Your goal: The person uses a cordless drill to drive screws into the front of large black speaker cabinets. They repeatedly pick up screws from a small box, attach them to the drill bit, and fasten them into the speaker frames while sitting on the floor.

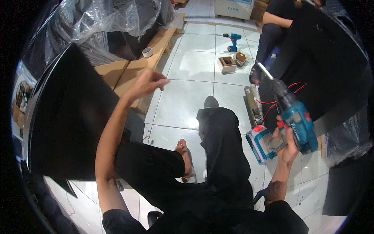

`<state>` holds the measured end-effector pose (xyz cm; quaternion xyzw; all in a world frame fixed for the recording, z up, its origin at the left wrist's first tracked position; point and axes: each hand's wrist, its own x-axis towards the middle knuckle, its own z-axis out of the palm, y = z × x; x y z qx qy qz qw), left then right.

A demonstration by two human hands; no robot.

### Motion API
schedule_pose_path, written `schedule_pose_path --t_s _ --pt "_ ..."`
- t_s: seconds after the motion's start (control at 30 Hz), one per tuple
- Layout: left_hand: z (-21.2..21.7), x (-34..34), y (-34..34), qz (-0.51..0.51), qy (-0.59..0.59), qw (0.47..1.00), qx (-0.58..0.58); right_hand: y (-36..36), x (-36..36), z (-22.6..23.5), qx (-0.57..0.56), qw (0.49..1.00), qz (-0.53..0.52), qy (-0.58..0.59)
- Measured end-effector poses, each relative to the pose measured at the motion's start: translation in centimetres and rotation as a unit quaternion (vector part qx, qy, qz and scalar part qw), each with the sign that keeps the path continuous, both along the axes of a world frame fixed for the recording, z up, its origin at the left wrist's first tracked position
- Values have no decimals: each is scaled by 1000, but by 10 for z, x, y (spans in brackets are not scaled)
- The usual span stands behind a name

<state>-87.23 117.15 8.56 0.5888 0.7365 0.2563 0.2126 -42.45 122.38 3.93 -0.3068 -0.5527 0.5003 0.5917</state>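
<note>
My right hand is wrapped round the handle of a teal and black cordless drill. Its long metal bit points up and away, and the battery pack sits to the left of my wrist. In front of my body, my left hand hangs in the air with its fingers curled together; whatever they may hold is too small to make out. To its left stands a large black panel. Another big black panel rises just beyond the drill, with red wires beside it.
A second cordless drill stands on the tiled floor ahead, near small open boxes. A tape roll rests on the wooden pallet, beside plastic-wrapped goods. Another person's leg is at the upper right.
</note>
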Motion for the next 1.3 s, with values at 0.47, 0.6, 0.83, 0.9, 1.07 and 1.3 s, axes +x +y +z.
schedule_pose_path --t_s 0.47,0.6,0.83,0.9,1.07,1.3 --pt "-39 -15 70 8 -163 978 -133 177 -126 -110 -183 965 -9 -189" --pt "-38 -18 94 -51 -170 968 -179 207 -143 -150 -200 956 -25 -212" --pt "-24 -32 138 -90 -167 942 -279 236 -158 -172 -200 951 -40 -230" --pt "-13 -40 141 -97 -167 944 -268 246 -168 -179 -189 953 -39 -233" --pt "-8 -57 166 -146 -175 941 -250 270 -192 -177 -162 954 -61 -244" --pt "0 -90 200 -166 -176 935 -258 309 -225 -211 -230 946 -76 -216"
